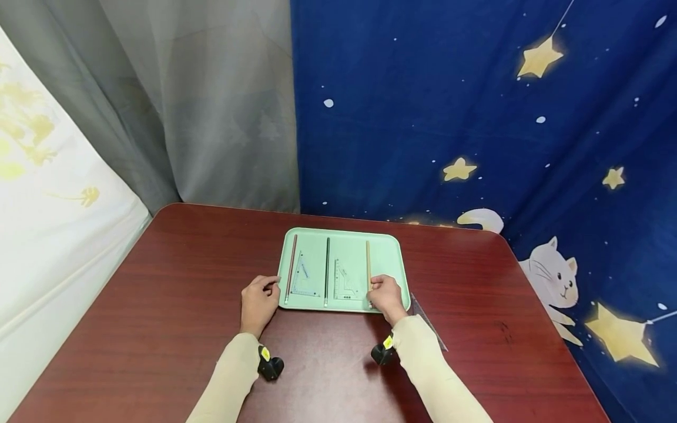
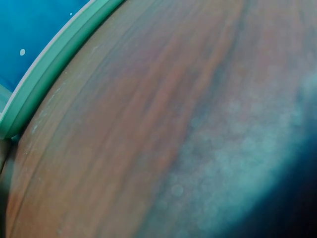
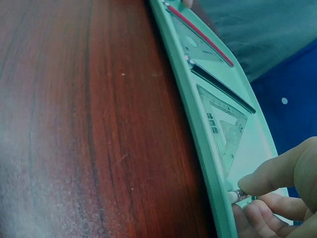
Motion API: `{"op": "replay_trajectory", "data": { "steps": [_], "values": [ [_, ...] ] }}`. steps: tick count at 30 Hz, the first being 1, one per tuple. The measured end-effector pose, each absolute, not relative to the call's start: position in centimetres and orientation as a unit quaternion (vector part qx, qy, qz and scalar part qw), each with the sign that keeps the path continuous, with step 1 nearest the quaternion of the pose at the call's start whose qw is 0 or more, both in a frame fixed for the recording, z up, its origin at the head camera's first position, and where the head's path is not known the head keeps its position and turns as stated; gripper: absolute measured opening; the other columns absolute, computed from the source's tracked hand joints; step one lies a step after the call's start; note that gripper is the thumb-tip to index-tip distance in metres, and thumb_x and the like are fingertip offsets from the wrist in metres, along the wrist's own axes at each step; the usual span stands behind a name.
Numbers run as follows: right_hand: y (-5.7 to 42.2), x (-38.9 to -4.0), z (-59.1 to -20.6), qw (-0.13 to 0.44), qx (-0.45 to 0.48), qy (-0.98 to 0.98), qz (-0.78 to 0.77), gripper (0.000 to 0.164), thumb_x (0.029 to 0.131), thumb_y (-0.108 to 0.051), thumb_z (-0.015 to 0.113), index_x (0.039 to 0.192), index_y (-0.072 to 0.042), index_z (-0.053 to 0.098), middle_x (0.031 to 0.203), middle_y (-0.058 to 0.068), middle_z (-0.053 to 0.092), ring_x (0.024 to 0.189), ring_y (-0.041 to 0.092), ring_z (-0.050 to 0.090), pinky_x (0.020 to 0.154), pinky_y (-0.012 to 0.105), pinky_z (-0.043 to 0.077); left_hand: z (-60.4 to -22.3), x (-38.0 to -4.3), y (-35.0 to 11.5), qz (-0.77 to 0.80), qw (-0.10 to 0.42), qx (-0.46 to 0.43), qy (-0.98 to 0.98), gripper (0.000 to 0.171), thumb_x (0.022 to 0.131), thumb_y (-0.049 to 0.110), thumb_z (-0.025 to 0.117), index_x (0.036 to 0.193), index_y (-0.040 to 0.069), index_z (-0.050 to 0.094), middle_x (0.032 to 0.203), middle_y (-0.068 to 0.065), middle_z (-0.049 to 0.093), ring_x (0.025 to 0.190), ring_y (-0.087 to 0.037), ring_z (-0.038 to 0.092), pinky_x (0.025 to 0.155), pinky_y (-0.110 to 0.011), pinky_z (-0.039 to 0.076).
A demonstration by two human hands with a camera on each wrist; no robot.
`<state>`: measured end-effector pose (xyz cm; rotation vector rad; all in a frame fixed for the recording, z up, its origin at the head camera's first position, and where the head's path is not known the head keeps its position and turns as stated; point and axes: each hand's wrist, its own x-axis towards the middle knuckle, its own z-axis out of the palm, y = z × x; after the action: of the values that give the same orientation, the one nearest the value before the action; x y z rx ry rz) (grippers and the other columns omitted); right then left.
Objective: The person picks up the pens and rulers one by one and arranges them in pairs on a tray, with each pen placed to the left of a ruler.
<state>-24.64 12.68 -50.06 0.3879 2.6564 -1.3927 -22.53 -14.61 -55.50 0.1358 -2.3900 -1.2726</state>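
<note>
A pale green tray [image 1: 312, 233] lies on the table. On it are a red pencil [image 1: 291, 267], a dark pencil [image 1: 327, 270] and a yellow pencil [image 1: 368, 258], roughly parallel, eraser ends toward me. Between them lie two clear set squares, the left one [image 1: 307, 292] beside the red pencil and the right one [image 1: 338, 288] beside the dark pencil. My right hand [image 1: 387, 295] pinches the yellow pencil near its eraser end [image 3: 234, 197], close to the tray's near rim. At the tray's left rim, my left hand [image 1: 258, 302] holds the edge with curled fingers.
A dark, narrow triangular piece [image 1: 429, 323] lies on the table right of the tray, partly hidden by my right sleeve. The reddish-brown table [image 1: 201, 247] backs onto a grey curtain [image 1: 238, 147] and a blue star-patterned curtain [image 1: 381, 147].
</note>
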Motion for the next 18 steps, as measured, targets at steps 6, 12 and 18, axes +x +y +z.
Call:
{"op": "replay_trajectory", "data": {
  "steps": [6,12,18],
  "values": [
    [12.64,-24.66,-50.07,0.046,0.120,0.897,-0.423,0.040,0.069,0.008,0.061,0.108,0.002,0.065,0.090,0.009,0.061,0.076,0.020,0.055,0.057,0.024,0.046,-55.62,-22.61,-14.60,-0.459,0.214,0.051,-0.861,0.019,0.085,0.005,0.059,0.096,0.006,0.075,0.089,-0.007,0.069,0.073,-0.017,0.067,0.066,-0.032,0.053],
    [12.73,-24.55,-50.03,0.053,0.121,0.901,-0.414,0.039,0.070,0.007,0.063,0.109,0.001,0.065,0.091,0.009,0.061,0.078,0.020,0.055,0.061,0.027,0.046,-55.63,-22.62,-14.56,-0.456,0.223,0.046,-0.860,0.019,0.084,0.004,0.060,0.094,0.006,0.076,0.088,-0.007,0.069,0.073,-0.017,0.068,0.066,-0.032,0.053],
    [12.93,-24.29,-49.82,0.051,0.119,0.901,-0.414,0.037,0.070,0.005,0.064,0.107,0.001,0.065,0.091,0.010,0.062,0.077,0.020,0.056,0.061,0.026,0.046,-55.63,-22.58,-14.62,-0.455,0.226,0.045,-0.860,0.019,0.084,0.003,0.060,0.095,0.006,0.076,0.088,-0.007,0.069,0.071,-0.017,0.066,0.064,-0.030,0.052]
  ]
}}
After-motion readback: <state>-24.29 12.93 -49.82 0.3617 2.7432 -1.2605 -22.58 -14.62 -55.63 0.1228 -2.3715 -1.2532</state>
